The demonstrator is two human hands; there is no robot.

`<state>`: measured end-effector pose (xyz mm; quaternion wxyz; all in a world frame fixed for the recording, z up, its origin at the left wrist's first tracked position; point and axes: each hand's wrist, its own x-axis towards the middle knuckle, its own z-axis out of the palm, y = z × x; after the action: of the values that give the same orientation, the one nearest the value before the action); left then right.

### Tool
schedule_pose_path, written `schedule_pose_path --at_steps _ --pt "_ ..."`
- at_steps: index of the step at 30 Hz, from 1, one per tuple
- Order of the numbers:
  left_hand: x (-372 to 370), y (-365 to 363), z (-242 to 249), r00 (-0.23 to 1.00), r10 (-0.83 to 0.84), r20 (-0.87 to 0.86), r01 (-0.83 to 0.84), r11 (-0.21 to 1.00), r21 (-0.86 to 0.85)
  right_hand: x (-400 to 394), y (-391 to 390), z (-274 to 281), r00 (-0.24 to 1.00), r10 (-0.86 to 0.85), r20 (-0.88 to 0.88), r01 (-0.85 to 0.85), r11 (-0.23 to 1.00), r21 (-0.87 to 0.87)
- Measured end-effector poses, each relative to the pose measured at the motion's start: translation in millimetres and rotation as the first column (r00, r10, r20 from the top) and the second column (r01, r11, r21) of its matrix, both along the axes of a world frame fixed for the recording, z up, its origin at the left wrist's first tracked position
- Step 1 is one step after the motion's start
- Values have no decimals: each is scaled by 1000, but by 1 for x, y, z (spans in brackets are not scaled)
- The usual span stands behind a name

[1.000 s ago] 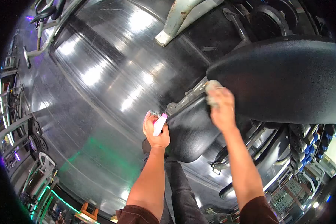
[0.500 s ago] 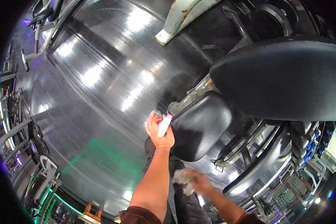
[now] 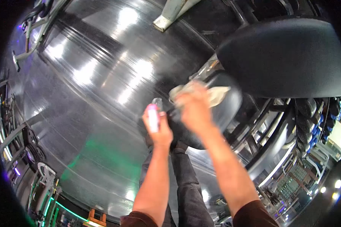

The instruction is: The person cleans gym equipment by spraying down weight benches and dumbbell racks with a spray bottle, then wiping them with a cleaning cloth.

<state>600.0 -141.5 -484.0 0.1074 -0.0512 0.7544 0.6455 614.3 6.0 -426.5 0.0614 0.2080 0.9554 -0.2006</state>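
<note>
My left hand [image 3: 159, 130] is closed round a small white and pink bottle [image 3: 153, 118] with a clear top, held above the floor left of the seat. A pale cloth [image 3: 218, 95] is gripped in my right hand [image 3: 194, 109], which is blurred. That hand is over the left part of a small black padded seat [image 3: 231, 90] and hides some of it. Whether the cloth touches the seat, I cannot tell. A larger black pad [image 3: 284, 58] lies beyond it at the upper right.
A white metal frame foot [image 3: 165, 20] stands on the shiny dark floor [image 3: 83, 102] at the top. Racked dumbbells [image 3: 307, 125] are at the right. More gym machines line the left edge, and a long bench pad [image 3: 267, 145] lies at lower right.
My right hand has moved up from beside my legs to the small seat with the cloth. My left hand has turned the bottle more upright. The view has shifted slightly.
</note>
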Motion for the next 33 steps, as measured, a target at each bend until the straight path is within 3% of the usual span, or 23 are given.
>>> schedule_pose_path --at_steps 1,3,8,11,12,13,15,16,17,19,21,22,24,26,28,29,30,32,33 --pt "-2 -23 3 997 28 68 -31 999 36 5 -37 3 997 78 -8 -78 995 -63" --pt "-5 -63 -1 984 114 133 -108 993 -51 13 -72 1 996 -1 -92 -5 997 -73" --pt "-9 -160 10 994 64 86 -54 992 -116 32 -94 10 963 263 -61 -270 924 -271" --pt "-11 -191 21 991 34 127 -16 990 -139 17 -78 60 989 -94 113 137 864 -485" --pt "-11 -200 25 989 8 148 17 985 -169 4 -48 78 982 -163 96 189 877 -443" --pt "-11 -209 28 985 -15 170 49 978 -202 7 -28 66 942 -325 -89 276 896 -347" --pt "-10 -219 38 975 -84 207 128 970 -205 2 23 47 893 -319 -317 338 941 7" --pt "-11 -216 55 965 -150 217 198 955 -221 5 46 33 895 -289 -339 317 948 29" --pt "-11 -214 66 950 -214 227 267 934 -236 12 49 8 902 -314 -297 327 945 -6" --pt "0 -220 70 933 -215 288 264 954 -145 24 -18 9 944 -329 -25 328 929 173" --pt "11 -224 80 905 -254 342 288 956 -51 52 -98 12 961 -278 -15 277 960 -26" --pt "18 -226 80 900 -274 339 310 949 -57 72 -133 13 969 -221 111 237 957 -165" --pt "24 -210 94 892 -260 369 323 939 -118 113 -181 6 989 -34 141 83 931 -356" --pt "22 -188 116 898 -262 353 330 932 -148 162 -213 -1 938 -250 242 341 795 -502" --pt "21 -179 125 892 -287 350 344 932 -113 192 -220 6 804 -495 329 585 559 -587" --pt "19 -174 132 880 -311 359 368 924 -103 196 -203 23 766 -594 244 570 454 -684" --pt "16 -167 141 874 -358 330 408 908 -94 190 -178 41 726 -655 209 584 426 -691" --pt "17 -155 162 854 -442 275 478 875 -77 180 -112 65 665 -736 -127 466 542 -700" --pt "18 -154 171 843 -453 290 489 871 -59 169 -73 80 684 -699 -209 472 642 -605"
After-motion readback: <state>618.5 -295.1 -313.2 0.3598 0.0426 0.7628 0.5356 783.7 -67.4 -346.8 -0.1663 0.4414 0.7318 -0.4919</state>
